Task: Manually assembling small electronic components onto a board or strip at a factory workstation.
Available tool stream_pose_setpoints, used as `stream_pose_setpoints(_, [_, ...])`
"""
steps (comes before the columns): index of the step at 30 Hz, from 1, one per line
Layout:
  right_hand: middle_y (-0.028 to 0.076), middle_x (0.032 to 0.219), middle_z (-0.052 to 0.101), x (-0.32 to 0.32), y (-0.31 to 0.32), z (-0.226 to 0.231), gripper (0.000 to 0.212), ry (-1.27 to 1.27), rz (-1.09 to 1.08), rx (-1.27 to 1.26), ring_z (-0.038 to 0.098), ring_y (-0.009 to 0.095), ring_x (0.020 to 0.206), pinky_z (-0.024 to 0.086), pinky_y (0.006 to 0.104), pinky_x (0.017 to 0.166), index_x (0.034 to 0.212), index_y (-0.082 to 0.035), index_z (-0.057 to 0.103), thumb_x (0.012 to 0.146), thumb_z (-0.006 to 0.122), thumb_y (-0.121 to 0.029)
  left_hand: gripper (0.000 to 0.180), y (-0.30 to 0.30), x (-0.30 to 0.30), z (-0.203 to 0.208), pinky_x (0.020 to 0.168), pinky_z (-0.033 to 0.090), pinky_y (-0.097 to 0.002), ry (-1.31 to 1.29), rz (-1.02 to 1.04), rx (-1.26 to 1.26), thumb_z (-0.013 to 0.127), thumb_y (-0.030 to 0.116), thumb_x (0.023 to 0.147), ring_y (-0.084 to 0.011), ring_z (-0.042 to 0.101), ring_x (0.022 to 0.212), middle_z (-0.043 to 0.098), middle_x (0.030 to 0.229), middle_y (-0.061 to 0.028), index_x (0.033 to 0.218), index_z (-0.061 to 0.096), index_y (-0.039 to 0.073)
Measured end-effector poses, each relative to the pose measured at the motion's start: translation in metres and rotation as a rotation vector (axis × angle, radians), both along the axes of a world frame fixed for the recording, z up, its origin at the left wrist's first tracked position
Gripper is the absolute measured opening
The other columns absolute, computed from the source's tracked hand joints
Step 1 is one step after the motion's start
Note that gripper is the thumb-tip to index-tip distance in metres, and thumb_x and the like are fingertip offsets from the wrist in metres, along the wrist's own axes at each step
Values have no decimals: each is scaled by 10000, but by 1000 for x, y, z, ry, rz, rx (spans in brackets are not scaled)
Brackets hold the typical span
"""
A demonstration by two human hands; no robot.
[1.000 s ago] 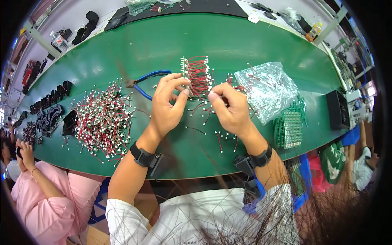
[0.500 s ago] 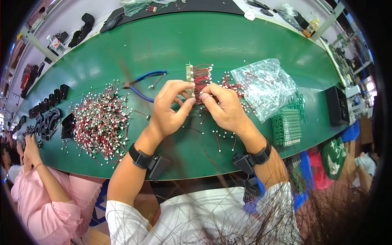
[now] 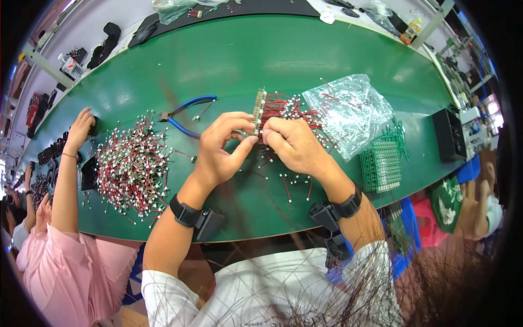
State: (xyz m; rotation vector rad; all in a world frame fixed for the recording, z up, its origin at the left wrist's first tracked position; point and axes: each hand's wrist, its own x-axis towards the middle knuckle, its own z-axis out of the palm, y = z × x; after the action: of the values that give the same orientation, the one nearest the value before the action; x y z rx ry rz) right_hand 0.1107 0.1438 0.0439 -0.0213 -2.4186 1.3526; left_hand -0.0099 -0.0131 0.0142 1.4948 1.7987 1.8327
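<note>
My left hand [image 3: 220,147] pinches the near end of a narrow circuit board strip [image 3: 258,106] between thumb and fingers. Gold-coloured pins line the strip's left side, and red wires with small white plugs run off its right side. Closed against that right edge, near the bottom, is my right hand [image 3: 297,146]; its curled fingers hide what they grip. Beyond my right knuckles lie more red wire leads [image 3: 310,115], bunched on the green table [image 3: 218,60]. A few loose leads [image 3: 286,188] are scattered below my right wrist.
Blue-handled cutters [image 3: 188,103] and a large heap of wire leads [image 3: 133,166] lie left. To the right are a clear plastic bag [image 3: 351,111], stacked green circuit boards [image 3: 381,166] and a black bin [image 3: 448,135]. A co-worker's hand [image 3: 81,128] is above black parts at far left.
The strip has tilted, its top leaning right. My right fingers have curled in more tightly beside it. The co-worker's hand has moved away from the table's near edge, over the black parts.
</note>
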Motion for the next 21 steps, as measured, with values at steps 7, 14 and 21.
stream_pose_setpoints(7, [77,645,576,-1,2,-4,232,-30,39,-97,546,152,603,434,315,575,774,6,584,895,476,-160,249,-1,0,0,848,536,-263,0,-43,-9,676,-92,818,-163,600,1042,569,1183,-138,1052,625,-25])
stream_pose_setpoints(14, [59,653,552,0,2,-4,242,-91,60,-156,519,138,624,425,306,593,756,1,574,901,472,-165,253,-2,0,-2,847,544,-270,73,-12,-8,694,-95,799,-173,609,1025,572,1164,-143,1032,628,-23])
stream_pose_setpoints(21, [68,658,544,1,8,-2,259,-156,113,-151,518,146,631,424,308,603,751,9,570,904,470,-174,249,-1,2,0,820,565,-283,147,4,2,707,-90,789,-178,630,978,579,1141,-149,1015,625,-24])
